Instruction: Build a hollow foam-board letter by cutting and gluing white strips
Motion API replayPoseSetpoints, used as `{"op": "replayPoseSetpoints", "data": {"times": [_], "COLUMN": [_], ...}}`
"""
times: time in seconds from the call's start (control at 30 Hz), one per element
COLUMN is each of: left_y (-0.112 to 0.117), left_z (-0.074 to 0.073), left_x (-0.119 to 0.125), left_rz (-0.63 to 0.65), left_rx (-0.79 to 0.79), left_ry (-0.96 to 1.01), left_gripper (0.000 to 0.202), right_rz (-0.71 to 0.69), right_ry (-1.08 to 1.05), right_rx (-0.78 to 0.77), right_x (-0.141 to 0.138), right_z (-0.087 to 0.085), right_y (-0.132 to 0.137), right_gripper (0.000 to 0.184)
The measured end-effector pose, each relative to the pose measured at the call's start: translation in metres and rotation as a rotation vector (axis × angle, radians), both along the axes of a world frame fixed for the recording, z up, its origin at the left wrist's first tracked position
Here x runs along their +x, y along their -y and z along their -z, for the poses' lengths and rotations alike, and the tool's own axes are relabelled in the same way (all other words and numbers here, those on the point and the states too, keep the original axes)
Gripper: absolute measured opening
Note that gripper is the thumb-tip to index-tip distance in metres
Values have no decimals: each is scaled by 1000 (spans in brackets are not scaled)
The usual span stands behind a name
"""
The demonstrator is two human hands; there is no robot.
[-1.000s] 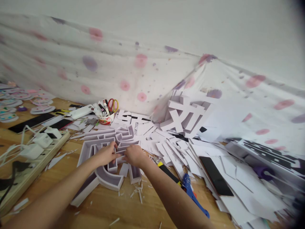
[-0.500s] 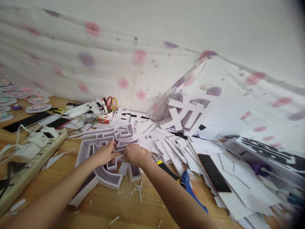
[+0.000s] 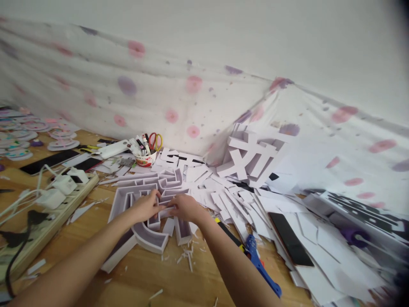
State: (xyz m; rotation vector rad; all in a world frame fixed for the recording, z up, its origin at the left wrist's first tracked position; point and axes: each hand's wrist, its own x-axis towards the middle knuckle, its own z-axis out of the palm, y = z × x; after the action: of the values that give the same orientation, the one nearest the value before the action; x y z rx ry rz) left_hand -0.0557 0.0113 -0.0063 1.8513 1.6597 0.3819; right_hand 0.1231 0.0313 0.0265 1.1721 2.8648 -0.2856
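Note:
A large white foam-board character with raised walls [image 3: 137, 200] lies flat on the wooden table [image 3: 153, 277]. Both my hands meet over its middle. My left hand [image 3: 145, 207] has its fingers curled on an inner wall of the character. My right hand [image 3: 185, 208] pinches the same spot from the right, fingers closed on a thin white strip of the wall. My forearms reach in from the bottom edge.
A blue glue gun [image 3: 260, 264] and a yellow-black utility knife [image 3: 225, 228] lie right of my arm. Heaped white offcuts and a black phone [image 3: 289, 244] fill the right. Another foam character [image 3: 249, 155] leans on the spotted cloth. Pen cup with scissors [image 3: 147, 150], power strip [image 3: 47, 204] at left.
My hands stay on the same spot of the foam character, with only slight finger movement. The view has shifted a little as my head moved.

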Motion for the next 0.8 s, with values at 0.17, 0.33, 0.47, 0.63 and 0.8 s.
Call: {"op": "replayPoseSetpoints", "data": {"times": [0.17, 0.33, 0.47, 0.63, 0.8], "left_y": [5, 9, 15, 21, 18], "left_z": [-7, -24, -29, -24, -18], "left_x": [-3, 9, 29, 45, 53], "left_rz": [-47, -89, -4, 96, 124], "left_rx": [31, 82, 234, 552, 748], "left_ry": [105, 191, 305, 221, 166], "left_gripper": [35, 28, 14, 17, 10], "right_rz": [126, 277, 394, 387, 319], "right_ry": [-401, -680, -1067, -1308, -1402], "right_rx": [-238, -427, -797, -1113, -1298], "right_x": [33, 54, 48, 36, 31], "right_z": [-2, 15, 19, 15, 20], "right_y": [4, 6, 8, 13, 10], "right_gripper": [34, 36, 49, 77, 80]}}
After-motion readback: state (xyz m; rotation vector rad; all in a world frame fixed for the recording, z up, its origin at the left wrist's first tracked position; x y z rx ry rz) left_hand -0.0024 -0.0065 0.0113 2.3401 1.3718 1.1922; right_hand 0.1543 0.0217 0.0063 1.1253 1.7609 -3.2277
